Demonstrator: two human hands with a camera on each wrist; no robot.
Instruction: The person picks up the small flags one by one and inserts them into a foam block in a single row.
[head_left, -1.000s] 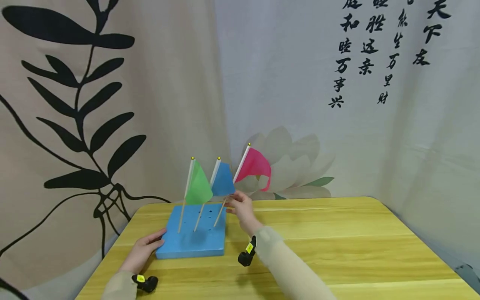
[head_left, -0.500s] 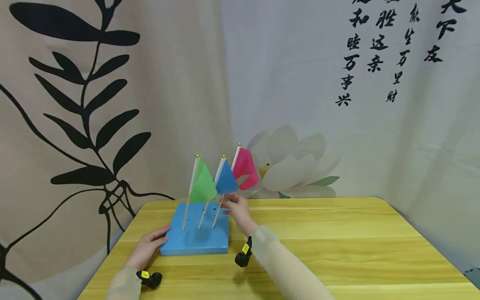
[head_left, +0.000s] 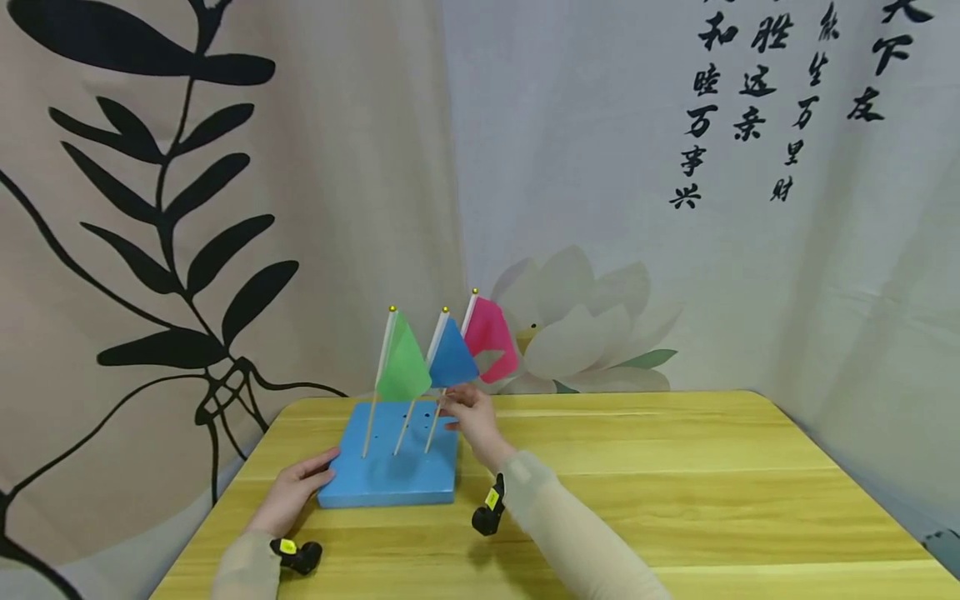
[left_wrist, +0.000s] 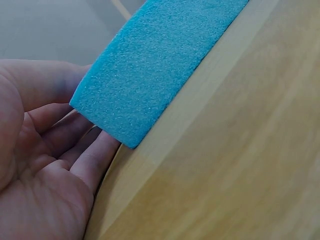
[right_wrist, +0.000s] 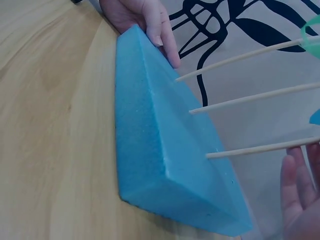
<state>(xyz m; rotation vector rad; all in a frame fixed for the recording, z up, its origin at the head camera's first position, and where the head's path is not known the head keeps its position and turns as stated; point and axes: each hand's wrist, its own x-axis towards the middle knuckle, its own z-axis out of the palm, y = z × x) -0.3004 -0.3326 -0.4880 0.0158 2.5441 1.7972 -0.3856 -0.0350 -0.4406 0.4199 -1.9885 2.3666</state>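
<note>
A blue foam block [head_left: 386,481] lies on the table with three small flags standing in it. The green flag [head_left: 401,360] is on the left, the blue flag [head_left: 452,357] in the middle and the pink flag [head_left: 491,337] on the right. My right hand [head_left: 476,421] pinches the pink flag's thin wooden stick [right_wrist: 260,148] below the cloth; its lower end meets the block's top. My left hand [head_left: 294,490] touches the block's left edge, with fairly straight fingers [left_wrist: 95,155] along its side.
The wooden table [head_left: 660,492] stretches away to the right. Behind it hangs a pale curtain [head_left: 562,167] printed with leaves, a lotus and dark characters. Several small holes [head_left: 426,415] show in the block near its back edge.
The pink flag, tilted further right a second ago, now leans less and lines up closer to the other two. My right hand moved left with it. The left hand stays at the block.
</note>
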